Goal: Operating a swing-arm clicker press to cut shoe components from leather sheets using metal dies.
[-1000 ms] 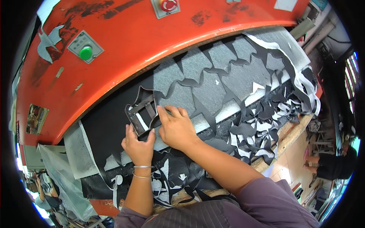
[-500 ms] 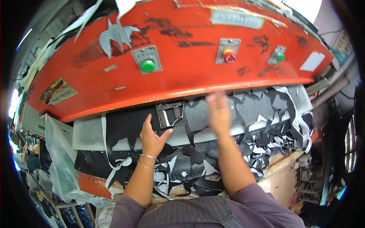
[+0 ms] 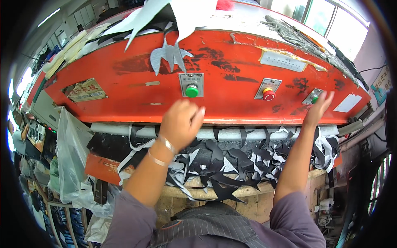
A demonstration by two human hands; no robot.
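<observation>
A broad red machine front [image 3: 231, 109] spans the view before me. Just below its left green push button [image 3: 191, 91] is my left hand [image 3: 181, 122], fingers curled in and thumb standing out, with nothing seen in it. My right hand [image 3: 317, 110] is at the right green push button [image 3: 315, 99], its fingers stretched upward and partly covering the button. Whether either hand touches its button I cannot tell. Between the two sits a red stop button [image 3: 269, 95] on a yellow collar. Under the machine's lower edge shows a strip of pale board [image 3: 206, 132].
Black and white offcuts [image 3: 244, 159] lie heaped on the ledge nearer me. Clear plastic sheeting [image 3: 70, 157] hangs at the left. White scraps [image 3: 188, 18] drape over the machine's top. A person [image 3: 24, 134] is at the far left.
Both hands have left the metal cutting die and the dark sheet and risen to the machine front, the right one moving rightward. The view has tilted up; the die is out of sight.
</observation>
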